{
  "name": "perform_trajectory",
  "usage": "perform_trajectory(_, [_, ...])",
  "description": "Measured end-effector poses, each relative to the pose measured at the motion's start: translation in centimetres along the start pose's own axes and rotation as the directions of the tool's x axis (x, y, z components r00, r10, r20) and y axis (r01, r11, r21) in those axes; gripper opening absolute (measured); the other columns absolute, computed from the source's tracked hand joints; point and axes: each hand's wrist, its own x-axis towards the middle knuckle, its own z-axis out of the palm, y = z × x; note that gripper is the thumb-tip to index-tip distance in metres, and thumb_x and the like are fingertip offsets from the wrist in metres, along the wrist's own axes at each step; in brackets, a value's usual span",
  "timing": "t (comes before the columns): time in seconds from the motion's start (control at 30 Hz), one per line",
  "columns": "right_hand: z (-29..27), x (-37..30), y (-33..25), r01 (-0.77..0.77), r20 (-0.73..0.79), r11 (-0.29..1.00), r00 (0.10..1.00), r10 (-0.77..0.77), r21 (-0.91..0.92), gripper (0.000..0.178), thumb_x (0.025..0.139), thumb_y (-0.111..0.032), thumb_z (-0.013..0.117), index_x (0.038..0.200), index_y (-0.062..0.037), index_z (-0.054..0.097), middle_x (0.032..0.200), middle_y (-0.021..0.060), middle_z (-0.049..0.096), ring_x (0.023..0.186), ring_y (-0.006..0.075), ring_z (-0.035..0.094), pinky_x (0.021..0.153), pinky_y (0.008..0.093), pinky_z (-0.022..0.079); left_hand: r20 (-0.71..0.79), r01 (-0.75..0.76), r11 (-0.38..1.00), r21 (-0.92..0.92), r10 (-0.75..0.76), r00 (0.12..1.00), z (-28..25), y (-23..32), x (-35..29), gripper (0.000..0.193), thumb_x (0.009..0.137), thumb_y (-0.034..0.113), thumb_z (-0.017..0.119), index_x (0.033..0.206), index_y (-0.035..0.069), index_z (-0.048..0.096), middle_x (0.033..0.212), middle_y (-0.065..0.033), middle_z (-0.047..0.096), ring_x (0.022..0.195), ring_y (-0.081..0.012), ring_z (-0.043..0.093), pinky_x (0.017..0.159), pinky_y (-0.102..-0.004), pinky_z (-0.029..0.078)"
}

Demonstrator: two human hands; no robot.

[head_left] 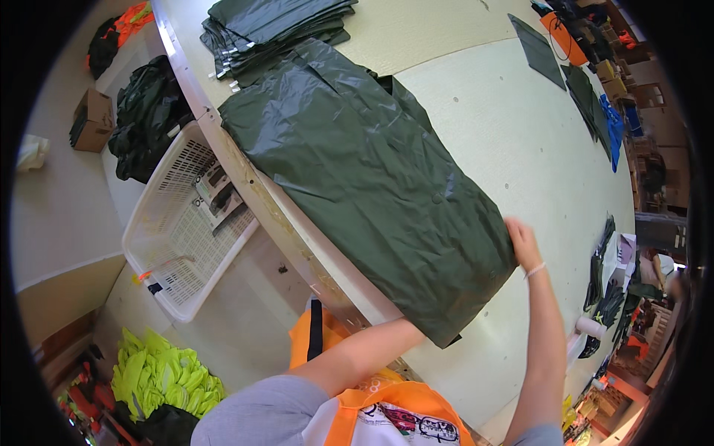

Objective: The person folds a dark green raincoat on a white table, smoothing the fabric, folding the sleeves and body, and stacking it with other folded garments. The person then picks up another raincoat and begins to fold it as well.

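A dark green, glossy waterproof garment (357, 171) lies folded in a long shape across the table, creased, with a small round snap near its right part. My right hand (523, 244) grips its right edge, with the fingers curled and partly hidden at the cloth. My left forearm reaches in from the lower edge and goes under the garment's near corner, so my left hand is hidden beneath it. At the far end, the garment touches a stack of flat, folded dark green pieces (275, 30) with small white tags.
Beyond the table's left edge (260, 186) stands a white plastic basket (186, 297) holding printed packages. Dark green garments (152, 111), a cardboard box (93, 119) and a yellow-green heap (163, 379) lie around it. Flat dark green pieces (537, 52) and a white roll (590, 327) lie along the table's right side.
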Motion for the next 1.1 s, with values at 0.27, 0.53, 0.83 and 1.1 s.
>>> perform_trajectory(0.27, [4.0,-8.5,4.8,-0.127,-0.330,0.992,0.936,0.125,0.014,0.041,0.090,-0.031,0.059,0.068,-0.0001,0.044,0.056,0.0022,0.035,0.057,0.0091,0.032,0.050,0.0271,0.031,0.145,0.305,0.590,-0.747,-0.302,0.942,-0.7,0.3,-4.1,0.054,0.095,0.039,0.045,0.136,0.004,0.038,0.139,-0.0062,0.041,0.124,-0.0211,0.040,0.105,-0.0355,0.029])
perform_trajectory(0.53, [5.1,-9.4,5.9,-0.371,-0.389,0.928,0.861,0.328,-0.038,0.050,0.093,-0.041,0.050,0.070,0.0032,0.052,0.059,0.0156,0.050,0.056,0.0196,0.046,0.056,0.0365,0.040,-0.069,0.128,0.911,-0.393,-0.168,0.983,-2.3,1.2,-16.8,0.055,0.094,0.038,0.049,0.135,0.003,0.038,0.138,-0.0054,0.042,0.121,-0.0177,0.043,0.102,-0.0325,0.034])
perform_trajectory(0.83, [5.8,-15.7,6.8,0.030,-0.301,0.991,0.953,0.011,0.132,0.030,0.090,-0.029,0.059,0.093,0.0002,0.056,0.068,0.0089,0.058,0.062,0.0125,0.050,0.059,0.0261,0.042,-0.598,0.372,0.902,0.219,-0.177,0.781,-0.5,1.8,-16.3,0.047,0.092,0.040,0.055,0.076,-0.004,0.055,0.068,-0.0044,0.053,0.061,-0.0125,0.046,0.057,-0.0316,0.041])
perform_trajectory(1.1, [4.5,-15.5,8.6,-0.326,-0.192,0.920,0.938,0.288,-0.217,0.037,0.087,-0.035,0.061,0.081,0.0015,0.057,0.070,0.0185,0.060,0.065,0.0285,0.059,0.062,0.0392,0.045,-0.141,0.379,0.831,0.408,-0.353,0.925,-4.0,6.7,-17.3,0.056,0.085,0.054,0.057,0.082,-0.001,0.064,0.077,-0.0085,0.066,0.071,-0.0156,0.063,0.068,-0.0288,0.052])
